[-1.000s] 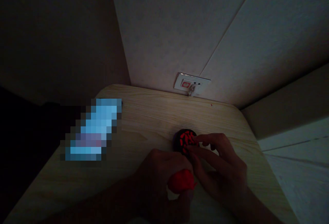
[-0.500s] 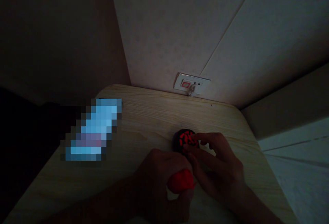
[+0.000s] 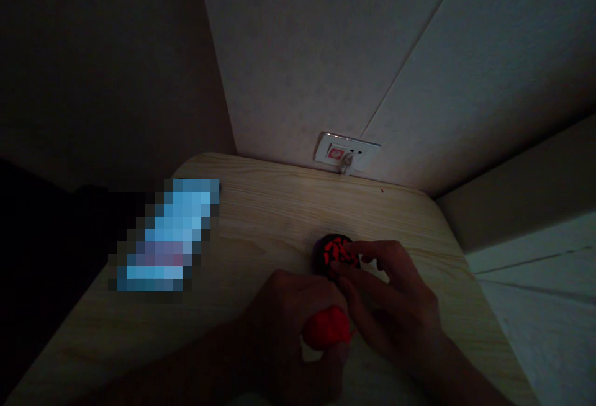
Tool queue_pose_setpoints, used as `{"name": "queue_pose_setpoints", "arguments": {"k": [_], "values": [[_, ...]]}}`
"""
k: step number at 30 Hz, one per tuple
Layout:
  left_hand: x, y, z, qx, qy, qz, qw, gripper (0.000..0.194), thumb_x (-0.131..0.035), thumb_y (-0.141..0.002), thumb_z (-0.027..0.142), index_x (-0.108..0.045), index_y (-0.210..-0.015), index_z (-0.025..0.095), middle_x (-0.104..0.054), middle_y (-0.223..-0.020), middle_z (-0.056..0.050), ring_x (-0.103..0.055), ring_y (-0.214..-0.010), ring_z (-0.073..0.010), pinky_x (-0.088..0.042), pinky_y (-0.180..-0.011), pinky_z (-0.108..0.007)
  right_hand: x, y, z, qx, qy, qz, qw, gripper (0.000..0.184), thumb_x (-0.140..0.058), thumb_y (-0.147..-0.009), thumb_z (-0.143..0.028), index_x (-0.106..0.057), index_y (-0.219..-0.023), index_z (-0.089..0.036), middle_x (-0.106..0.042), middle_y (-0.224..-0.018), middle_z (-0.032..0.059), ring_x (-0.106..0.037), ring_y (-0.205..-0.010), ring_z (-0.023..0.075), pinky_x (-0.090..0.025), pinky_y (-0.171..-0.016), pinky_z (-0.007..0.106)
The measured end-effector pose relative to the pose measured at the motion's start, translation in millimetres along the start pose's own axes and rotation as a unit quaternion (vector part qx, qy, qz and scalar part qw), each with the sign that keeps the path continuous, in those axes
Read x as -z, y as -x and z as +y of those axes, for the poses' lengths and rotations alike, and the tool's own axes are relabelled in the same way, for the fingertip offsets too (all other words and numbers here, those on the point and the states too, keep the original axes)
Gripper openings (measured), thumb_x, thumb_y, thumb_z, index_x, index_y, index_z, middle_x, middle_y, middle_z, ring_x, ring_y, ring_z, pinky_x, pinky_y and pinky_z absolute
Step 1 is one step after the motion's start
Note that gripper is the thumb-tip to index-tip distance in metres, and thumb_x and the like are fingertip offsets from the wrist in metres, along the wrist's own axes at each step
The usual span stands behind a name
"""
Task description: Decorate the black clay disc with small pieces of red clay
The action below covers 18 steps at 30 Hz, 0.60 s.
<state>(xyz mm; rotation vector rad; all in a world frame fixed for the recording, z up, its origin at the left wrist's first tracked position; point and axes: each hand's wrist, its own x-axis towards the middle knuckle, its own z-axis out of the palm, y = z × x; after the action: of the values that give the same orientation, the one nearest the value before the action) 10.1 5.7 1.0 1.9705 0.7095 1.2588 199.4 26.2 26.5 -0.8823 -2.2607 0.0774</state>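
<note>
In dim light, my left hand curls round a soft-looking red lump, perhaps modelling clay, which shows between its thumb and fingers. A thin red wisp sticks out at the lump's right side. Just beyond sits a round black piece with short red strips and patches over its top. My right hand reaches in from the right, its fingertips bent onto that top. Whether a small red bit is between these fingertips is hidden. The two hands nearly touch.
A lit phone-like screen, blurred into blocks, lies on the left of the pale wooden tabletop. Behind it, a wall socket with a clear plug is set low in the wall. A small dark speck lies near the back edge.
Almost nothing differs. The whole view has shifted very slightly; both hands keep their places, the left with the red lump, the right on the black piece.
</note>
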Motion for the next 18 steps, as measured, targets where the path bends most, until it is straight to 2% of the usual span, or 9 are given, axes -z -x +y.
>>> {"name": "queue_pose_setpoints", "arguments": {"k": [8, 18], "values": [[1.3, -0.8, 1.8, 0.003, -0.004, 0.001, 1.0, 0.017, -0.056, -0.067, 0.012, -0.053, -0.082, 0.02, -0.058, -0.065, 0.003, -0.053, -0.053, -0.0107, -0.043, -0.053, -0.021, -0.9, 0.9, 0.7, 0.006, -0.004, 0.011, 1.0, 0.03, -0.065, -0.086, -0.006, -0.071, -0.114, -0.017, -0.068, -0.109, 0.0126, -0.062, -0.092, 0.0229, -0.056, -0.068, 0.035], [1.6, -0.4, 1.5, -0.001, -0.007, 0.012, 1.0, 0.018, -0.057, -0.066, 0.01, -0.054, -0.081, 0.019, -0.058, -0.065, 0.003, -0.054, -0.055, -0.01, -0.043, -0.053, -0.021, -0.1, 2.4, 1.9, 0.017, -0.009, -0.013, 1.0, 0.036, -0.057, -0.085, -0.004, -0.069, -0.117, -0.017, -0.065, -0.114, 0.0135, -0.061, -0.097, 0.0246, -0.057, -0.07, 0.037]]}}
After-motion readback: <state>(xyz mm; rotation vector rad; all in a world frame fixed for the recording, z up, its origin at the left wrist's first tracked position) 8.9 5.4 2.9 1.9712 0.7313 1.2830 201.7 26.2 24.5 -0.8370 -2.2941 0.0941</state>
